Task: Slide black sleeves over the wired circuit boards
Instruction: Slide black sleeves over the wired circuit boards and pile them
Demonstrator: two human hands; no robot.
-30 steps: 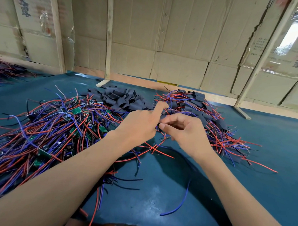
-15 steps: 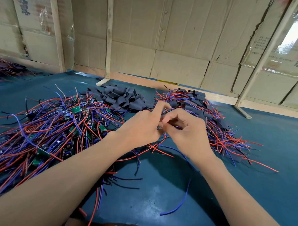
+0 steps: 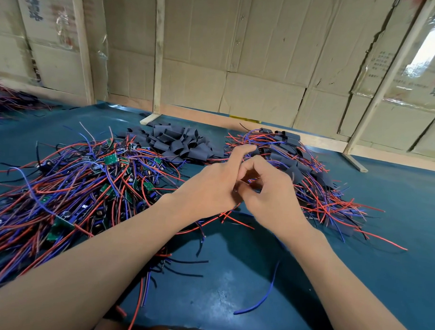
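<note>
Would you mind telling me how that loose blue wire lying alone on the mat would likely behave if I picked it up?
The loose blue wire lies in a soft curve, so it would probably flop and bend. It looks thin, so likely very light. Lying apart from the piles on the mat, it should lift free without snagging.

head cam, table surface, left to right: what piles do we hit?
Purple wire bundle at the far left edge → pile of bare wired circuit boards → heap of loose black sleeves → pile of sleeved boards. Hands omitted: they overlap the piles.
</note>
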